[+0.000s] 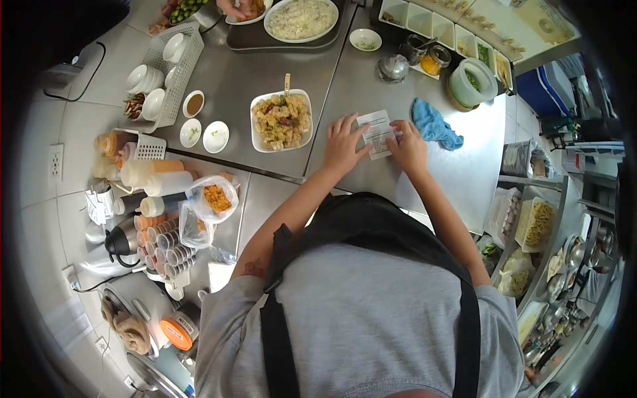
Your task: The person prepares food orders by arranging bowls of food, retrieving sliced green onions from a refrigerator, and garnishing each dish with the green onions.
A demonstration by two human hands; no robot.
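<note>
A white printed paper slip (pixel 377 130) lies on the steel counter in front of me. My left hand (pixel 342 144) rests at its left edge, fingers spread, with the thumb near the paper. At the slip's right edge, my right hand (pixel 409 147) has its fingers bent and appears to pinch the paper. Left of my hands stands a white square bowl (pixel 255 136) of fried, battered pieces (pixel 282 119), with a small wooden clip or stick (pixel 287 81) at its far rim. A crumpled blue cloth (pixel 434 124) lies right of my right hand.
Three small dishes (pixel 215 136) stand left of the bowl. At the back, a dark tray (pixel 245 46) carries an oval plate of rice (pixel 300 18); another person's hand (pixel 233 8) is beside it. Condiment containers (pixel 418 21) line the back right. Sauce bottles (pixel 149 174) crowd the left.
</note>
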